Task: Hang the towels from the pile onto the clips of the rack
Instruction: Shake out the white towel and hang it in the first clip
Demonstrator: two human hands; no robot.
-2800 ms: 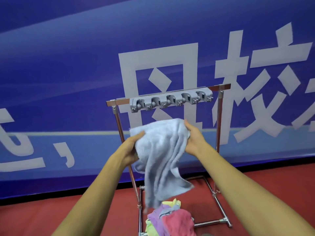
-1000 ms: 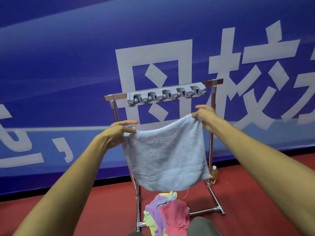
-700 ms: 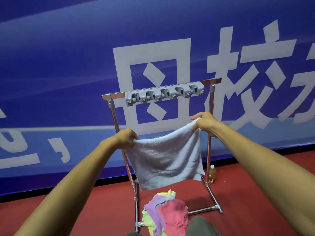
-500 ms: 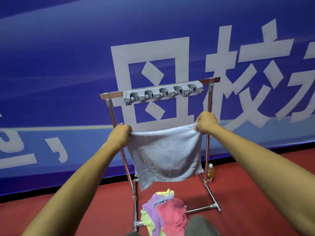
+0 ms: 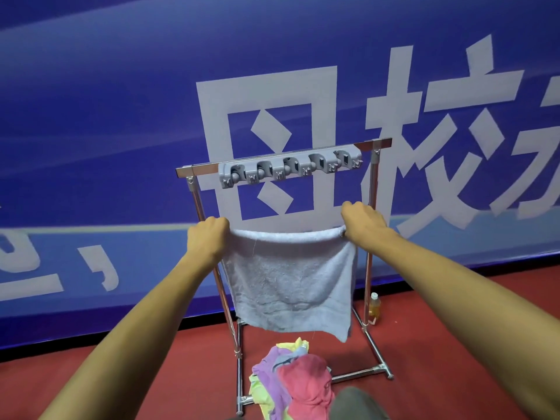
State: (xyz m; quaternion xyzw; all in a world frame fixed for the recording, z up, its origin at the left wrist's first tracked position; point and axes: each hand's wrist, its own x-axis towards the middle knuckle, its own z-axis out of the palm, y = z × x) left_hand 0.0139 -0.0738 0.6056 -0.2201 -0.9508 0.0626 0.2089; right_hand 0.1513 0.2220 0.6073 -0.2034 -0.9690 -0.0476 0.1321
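Against a blue banner wall (image 5: 121, 116) with big white characters, the metal rack (image 5: 371, 237) stands on red floor (image 5: 454, 344). Left hand (image 5: 206, 237) and right hand (image 5: 362, 225) are clenched on the top corners of a pale blue towel (image 5: 291, 283), stretched below the grey clips (image 5: 289, 169). On the floor sits the colourful pile (image 5: 291, 380); a small bottle (image 5: 375, 304) stands by the rack's right post.

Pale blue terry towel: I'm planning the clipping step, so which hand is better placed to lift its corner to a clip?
Probably the right hand: it sits just beneath the grey plastic clip strip's right end, higher than the left hand.
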